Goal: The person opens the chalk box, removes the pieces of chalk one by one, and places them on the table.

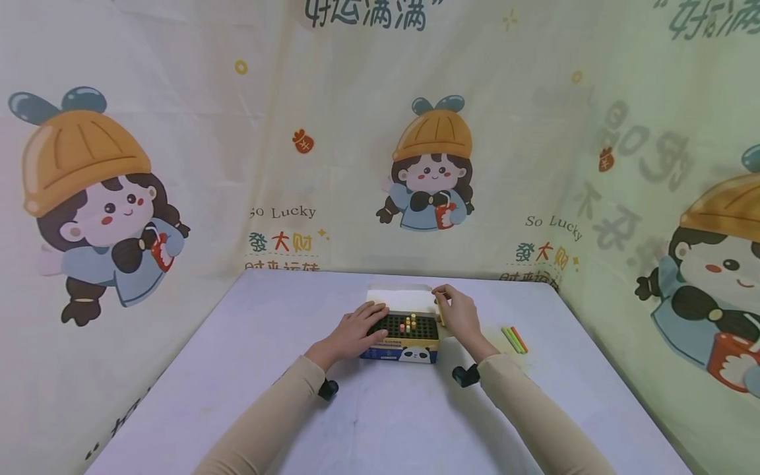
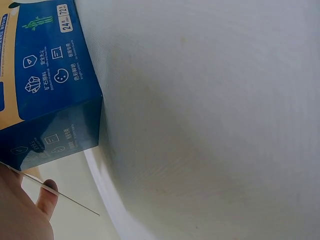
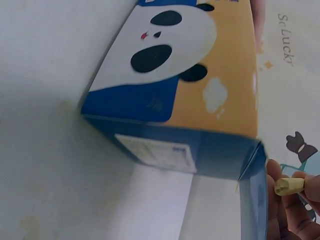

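An open chalk box (image 1: 399, 349), blue and yellow with a panda face, stands on the table. Several yellow and pink chalk sticks (image 1: 410, 321) poke up from its black holed insert. My left hand (image 1: 356, 333) rests over the box's left end, fingers spread toward the back edge and thumb by the near edge. In the left wrist view, only part of that hand (image 2: 25, 215) shows beside the lid's thin edge. Just off the box's right end, my right hand (image 1: 458, 311) pinches a pale yellow chalk stick (image 3: 289, 186) between thumb and fingers.
Behind the insert, the white inside of the raised lid (image 1: 400, 299) faces me. Green and orange chalk sticks (image 1: 514, 340) lie together on the white table (image 1: 356, 422) to the right. A printed cloth (image 1: 356, 165) hangs around the table's back and sides.
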{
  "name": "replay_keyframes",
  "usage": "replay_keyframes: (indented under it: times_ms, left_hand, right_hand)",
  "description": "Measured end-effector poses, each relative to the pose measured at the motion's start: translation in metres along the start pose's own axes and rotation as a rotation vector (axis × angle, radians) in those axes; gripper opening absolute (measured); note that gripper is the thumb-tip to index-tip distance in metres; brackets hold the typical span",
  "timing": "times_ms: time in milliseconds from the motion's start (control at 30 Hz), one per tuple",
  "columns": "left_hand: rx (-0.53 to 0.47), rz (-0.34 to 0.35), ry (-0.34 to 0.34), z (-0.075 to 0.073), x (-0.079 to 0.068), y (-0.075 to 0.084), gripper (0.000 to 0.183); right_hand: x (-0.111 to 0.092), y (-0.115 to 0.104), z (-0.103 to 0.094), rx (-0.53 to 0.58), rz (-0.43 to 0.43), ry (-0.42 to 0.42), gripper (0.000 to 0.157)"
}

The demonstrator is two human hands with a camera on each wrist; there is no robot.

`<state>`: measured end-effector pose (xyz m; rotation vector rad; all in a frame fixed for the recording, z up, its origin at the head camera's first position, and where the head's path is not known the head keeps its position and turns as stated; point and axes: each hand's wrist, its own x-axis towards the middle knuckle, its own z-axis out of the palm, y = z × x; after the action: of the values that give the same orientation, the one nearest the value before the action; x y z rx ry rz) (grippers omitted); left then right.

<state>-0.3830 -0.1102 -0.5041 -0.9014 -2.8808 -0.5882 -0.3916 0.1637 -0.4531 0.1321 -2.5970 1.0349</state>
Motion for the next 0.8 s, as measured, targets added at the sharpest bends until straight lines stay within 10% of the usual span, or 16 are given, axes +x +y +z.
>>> replay_keyframes:
  times_ms: [800]
  left_hand:
    - [-0.012, 0.013, 0.009, -0.002, -0.001, 0.001, 0.066]
  right_hand:
    - [0.004, 0.044, -0.016, -0.048, 0.111, -0.013, 0.026]
